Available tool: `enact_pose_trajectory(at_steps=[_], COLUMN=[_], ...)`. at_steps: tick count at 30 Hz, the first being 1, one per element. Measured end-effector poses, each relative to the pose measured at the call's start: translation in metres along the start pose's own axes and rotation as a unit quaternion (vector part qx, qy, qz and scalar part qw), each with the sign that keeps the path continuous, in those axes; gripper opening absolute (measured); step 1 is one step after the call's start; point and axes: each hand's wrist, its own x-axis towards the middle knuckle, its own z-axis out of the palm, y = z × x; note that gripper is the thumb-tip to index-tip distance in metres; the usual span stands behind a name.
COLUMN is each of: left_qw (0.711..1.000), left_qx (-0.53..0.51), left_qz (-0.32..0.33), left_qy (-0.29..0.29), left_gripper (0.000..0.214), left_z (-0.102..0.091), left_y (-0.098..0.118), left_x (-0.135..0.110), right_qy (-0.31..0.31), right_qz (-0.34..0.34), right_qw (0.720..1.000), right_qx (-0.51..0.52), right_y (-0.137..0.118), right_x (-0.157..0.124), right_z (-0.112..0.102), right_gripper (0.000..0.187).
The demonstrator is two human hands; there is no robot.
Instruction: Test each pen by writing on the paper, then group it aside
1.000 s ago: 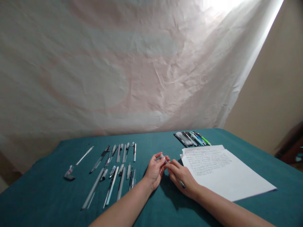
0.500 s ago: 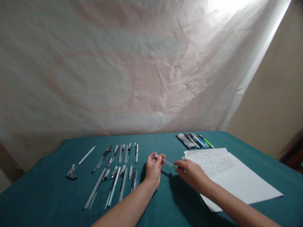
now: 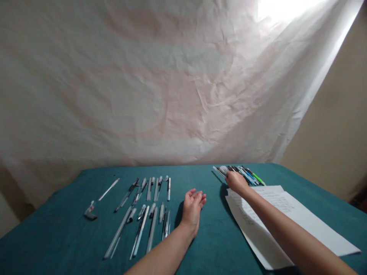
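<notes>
My right hand [image 3: 235, 181] is closed around a slim, pale pen [image 3: 218, 172]. It reaches over the paper to the left end of a row of pens [image 3: 249, 176] at the back right. The hand hides the pen's lower end, and I cannot tell whether the pen touches the cloth. Palm up, my left hand [image 3: 192, 211] is open with loosely curled fingers and nothing in it. Pen parts lie to its left: a clear barrel [image 3: 117, 232], a pale blue-and-white barrel [image 3: 141, 231], a cap [image 3: 131, 215] and thin refills [image 3: 166, 221].
Handwritten sheets of paper [image 3: 312, 225] lie on the right, partly under my right forearm. At the far left are a white stick-like piece [image 3: 109, 189] and a small crumpled item [image 3: 90, 214]. A green cloth [image 3: 212, 236] covers the table, and a pale sheet [image 3: 183, 95] hangs behind.
My right hand has carried the pen from my left hand to the back-right row. My left hand has let go and its fingers have loosened. The view has shifted slightly.
</notes>
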Motion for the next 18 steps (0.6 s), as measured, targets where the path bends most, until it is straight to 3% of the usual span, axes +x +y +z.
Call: enact_pose_trajectory(at_steps=[5, 11, 15, 18], left_qw=[0.999, 0.994, 0.986, 0.950], left_qx=[0.045, 0.104, 0.145, 0.251], left_qz=[0.001, 0.029, 0.061, 0.140], left_qy=[-0.006, -0.015, -0.047, -0.123], left_gripper=[0.028, 0.024, 0.015, 0.018], left_z=[0.000, 0.001, 0.005, 0.008], left_y=[-0.001, -0.001, 0.006, 0.014], left_x=[-0.001, -0.004, -0.015, -0.030], right_qy=[-0.001, 0.055, 0.084, 0.076], right_qz=[0.022, -0.006, -0.147, -0.285], right_qw=[0.999, 0.998, 0.985, 0.949], right_qx=[-0.030, -0.041, 0.022, 0.107], right_y=[0.010, -0.003, -0.038, -0.075], right_x=[0.006, 0.001, -0.008, -0.016], right_z=[0.021, 0.015, 0.010, 0.013], right_gripper=[0.022, 0.025, 0.019, 0.018])
